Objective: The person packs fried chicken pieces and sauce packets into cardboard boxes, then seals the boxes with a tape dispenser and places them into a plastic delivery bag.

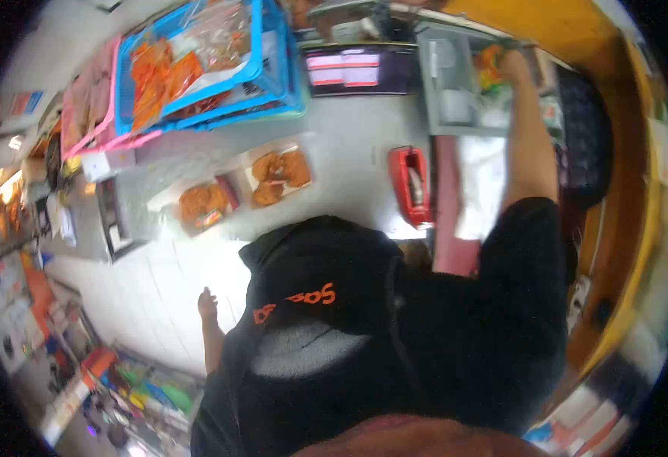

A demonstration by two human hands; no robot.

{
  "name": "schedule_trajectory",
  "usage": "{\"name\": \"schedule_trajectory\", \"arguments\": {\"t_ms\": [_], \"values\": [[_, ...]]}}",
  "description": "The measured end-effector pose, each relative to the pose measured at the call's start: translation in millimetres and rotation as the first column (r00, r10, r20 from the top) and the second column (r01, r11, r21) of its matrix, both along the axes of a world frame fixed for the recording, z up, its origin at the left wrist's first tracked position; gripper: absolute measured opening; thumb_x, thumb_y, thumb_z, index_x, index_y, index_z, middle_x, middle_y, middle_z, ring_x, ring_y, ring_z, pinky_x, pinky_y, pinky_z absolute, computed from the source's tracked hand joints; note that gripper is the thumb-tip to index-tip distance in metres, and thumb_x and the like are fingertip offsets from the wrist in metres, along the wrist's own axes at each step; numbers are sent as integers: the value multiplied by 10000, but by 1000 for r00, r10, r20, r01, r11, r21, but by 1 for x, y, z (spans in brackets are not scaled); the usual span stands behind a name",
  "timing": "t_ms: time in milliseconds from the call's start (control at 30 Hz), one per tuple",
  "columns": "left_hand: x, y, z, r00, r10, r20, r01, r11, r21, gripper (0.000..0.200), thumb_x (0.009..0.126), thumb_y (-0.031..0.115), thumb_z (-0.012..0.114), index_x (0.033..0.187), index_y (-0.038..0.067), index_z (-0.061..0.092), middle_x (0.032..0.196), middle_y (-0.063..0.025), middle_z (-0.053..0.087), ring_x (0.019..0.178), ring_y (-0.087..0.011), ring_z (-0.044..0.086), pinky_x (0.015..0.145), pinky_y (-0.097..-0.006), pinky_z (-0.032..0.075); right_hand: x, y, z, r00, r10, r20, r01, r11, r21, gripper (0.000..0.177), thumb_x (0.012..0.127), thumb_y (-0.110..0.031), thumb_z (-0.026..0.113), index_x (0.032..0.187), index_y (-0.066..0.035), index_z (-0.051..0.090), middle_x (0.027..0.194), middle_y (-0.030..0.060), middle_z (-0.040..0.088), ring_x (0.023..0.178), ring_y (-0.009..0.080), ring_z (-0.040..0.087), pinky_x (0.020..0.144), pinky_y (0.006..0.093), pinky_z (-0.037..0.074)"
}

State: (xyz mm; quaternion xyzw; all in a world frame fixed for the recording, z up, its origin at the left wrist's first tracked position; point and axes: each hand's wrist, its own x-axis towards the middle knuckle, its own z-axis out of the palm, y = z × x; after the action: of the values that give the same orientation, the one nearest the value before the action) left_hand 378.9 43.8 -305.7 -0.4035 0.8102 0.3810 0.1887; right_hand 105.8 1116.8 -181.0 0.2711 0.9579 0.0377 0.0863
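My right hand (513, 68) reaches into a grey divided bin (429, 84), at a colourful orange and green packet (491, 68). Its fingers are blurred and partly hidden, so their grip does not show. At my left side, my left hand (208, 305) hangs low over the pale tiled floor, fingers loosely apart and nothing visible in it. On the metal counter in front of me lie two open paper boxes of brown fried pieces, one box (308, 169) holding several and the other box (229, 188) to its left.
Stacked blue baskets (256, 65) with orange bags stand at the back left, beside a pink basket (113, 99). A red open case (408, 186) lies near the counter's front edge. Behind it is a dark panel with pink labels (344, 69). A yellow-edged wooden structure (615, 251) bounds the right.
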Motion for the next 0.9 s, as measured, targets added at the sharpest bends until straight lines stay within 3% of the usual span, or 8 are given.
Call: {"name": "schedule_trajectory", "arguments": {"t_ms": [33, 133, 367, 433, 633, 800, 867, 900], "values": [[14, 4, 0, 999, 50, -19, -49, 998, 42, 662, 902, 592, 484, 1207, 8, 547, 840, -101, 623, 618, -158, 526, 485, -281, 370, -9, 12, -18, 952, 61, 300, -72, 997, 25, 261, 801, -111, 598, 1023, 1, 677, 1107, 235, 638, 1067, 348, 619, 902, 439, 496], [29, 45, 40, 995, -14, 102, 18, 999, -33, 672, 904, 584, 491, 1172, -28, 558, 915, -116, 640, 736, -177, 590, 552, -280, 427, -21, 39, -71, 940, 63, 336, -58, 998, -23, 292, 811, -77, 579, 1081, 5, 650, 1151, 236, 623, 1102, 370, 599, 921, 449, 486], [33, 98, 64, 986, -102, 131, 115, 989, -97, 579, 959, 462, 476, 1140, -81, 565, 977, -163, 644, 834, -207, 623, 692, -316, 512, 3, -9, -30, 992, -113, 58, 120, 985, -126, 360, 836, -207, 577, 1131, -6, 619, 1189, 239, 601, 1136, 375, 574, 921, 463, 473], [25, 113, 61, 969, -199, 144, 219, 965, -141, 502, 943, 435, 487, 1032, -45, 602, 881, -150, 653, 795, -216, 618, 725, -337, 498, 7, -11, -32, 995, -97, 37, 100, 991, -90, 359, 830, -232, 584, 1108, -10, 633, 1155, 240, 616, 1105, 378, 590, 902, 466, 479], [-15, 152, 64, 895, -445, 37, 443, 877, -183, 415, 932, 353, 530, 1100, -13, 629, 970, -176, 678, 887, -256, 642, 788, -341, 499, 27, -6, -30, 972, -45, -229, 32, 998, -60, 326, 810, -250, 593, 1044, -36, 669, 997, 221, 671, 934, 381, 651, 798, 451, 513], [-71, 216, 77, 786, -585, -201, 543, 808, -229, 252, 910, 223, 591, 1022, 8, 659, 899, -141, 692, 836, -220, 659, 747, -344, 502, 68, 11, 2, 776, 34, -629, 27, 996, 86, 203, 848, -242, 629, 899, -49, 661, 842, 179, 678, 788, 350, 663, 715, 423, 512], [-94, 240, 81, 752, -628, -202, 588, 777, -225, 222, 900, 207, 598, 992, 14, 658, 989, -126, 688, 887, -241, 648, 760, -355, 492, 84, -25, 42, 526, -107, -844, 101, 993, -62, 192, 859, -199, 648, 875, -10, 613, 798, 148, 668, 731, 287, 660, 678, 371, 508], [-104, 255, 87, 751, -631, -193, 597, 775, -208, 199, 891, 195, 607, 961, 15, 655, 1008, -114, 680, 923, -251, 633, 784, -359, 482, 92, -47, 73, 431, -336, -837, 38, 934, -355, 114, 900, -126, 608, 907, -15, 587, 831, 110, 666, 763, 203, 657, 656, 318, 501]]}}
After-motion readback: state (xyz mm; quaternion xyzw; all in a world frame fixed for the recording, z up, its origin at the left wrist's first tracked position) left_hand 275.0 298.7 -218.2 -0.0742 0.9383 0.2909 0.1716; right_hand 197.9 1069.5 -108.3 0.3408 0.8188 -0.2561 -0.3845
